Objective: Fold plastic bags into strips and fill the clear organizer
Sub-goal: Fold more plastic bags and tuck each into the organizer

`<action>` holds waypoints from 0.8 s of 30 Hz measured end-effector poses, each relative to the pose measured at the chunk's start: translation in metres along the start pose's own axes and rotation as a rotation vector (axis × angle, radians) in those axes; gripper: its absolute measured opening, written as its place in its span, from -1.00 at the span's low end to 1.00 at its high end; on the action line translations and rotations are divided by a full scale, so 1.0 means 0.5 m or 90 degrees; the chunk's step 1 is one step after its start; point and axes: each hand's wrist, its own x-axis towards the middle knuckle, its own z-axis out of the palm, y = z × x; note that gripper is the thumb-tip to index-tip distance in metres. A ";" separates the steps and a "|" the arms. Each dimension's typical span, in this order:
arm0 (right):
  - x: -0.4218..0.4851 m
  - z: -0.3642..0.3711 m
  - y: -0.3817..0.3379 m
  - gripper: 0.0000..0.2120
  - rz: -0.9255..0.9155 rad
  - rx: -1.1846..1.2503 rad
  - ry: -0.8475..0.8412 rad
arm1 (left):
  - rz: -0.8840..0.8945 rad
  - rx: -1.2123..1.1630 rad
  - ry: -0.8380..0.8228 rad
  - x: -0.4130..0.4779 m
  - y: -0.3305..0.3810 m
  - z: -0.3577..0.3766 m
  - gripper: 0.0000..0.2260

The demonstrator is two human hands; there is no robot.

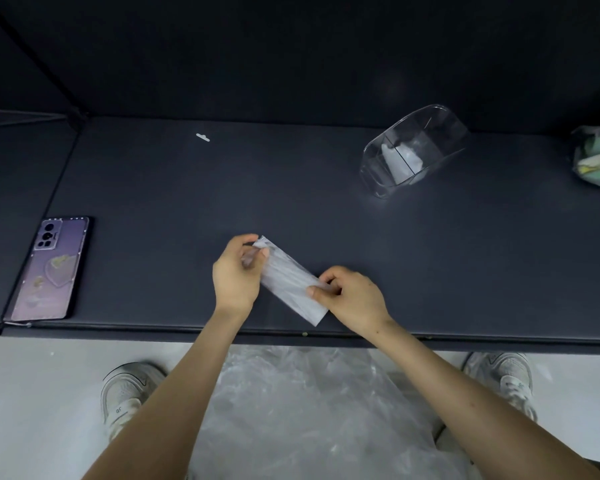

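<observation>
Both hands, left (235, 271) and right (352, 299), pinch the strip's (288, 282) ends at lower centre; the slippery plastic may spring open before reaching the organizer (413, 150).

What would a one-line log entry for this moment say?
fold in progress | left hand pinches folded bag | right hand pinches it | clear organizer partly filled

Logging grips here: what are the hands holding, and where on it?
A folded bag strip: left hand pinches its far end, right hand its edge by the near end.
</observation>
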 end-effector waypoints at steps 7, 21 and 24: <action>-0.002 0.002 -0.007 -0.76 -0.003 -0.068 0.003 | 0.058 0.116 -0.002 0.005 0.006 0.008 -0.75; 0.013 -0.023 -0.001 -0.75 -0.006 -0.108 -0.071 | 0.546 0.507 -0.210 -0.058 -0.056 0.016 -0.52; 0.007 -0.032 0.015 -0.82 -0.020 0.039 -0.046 | 0.449 0.535 -0.208 -0.076 -0.067 0.035 -0.49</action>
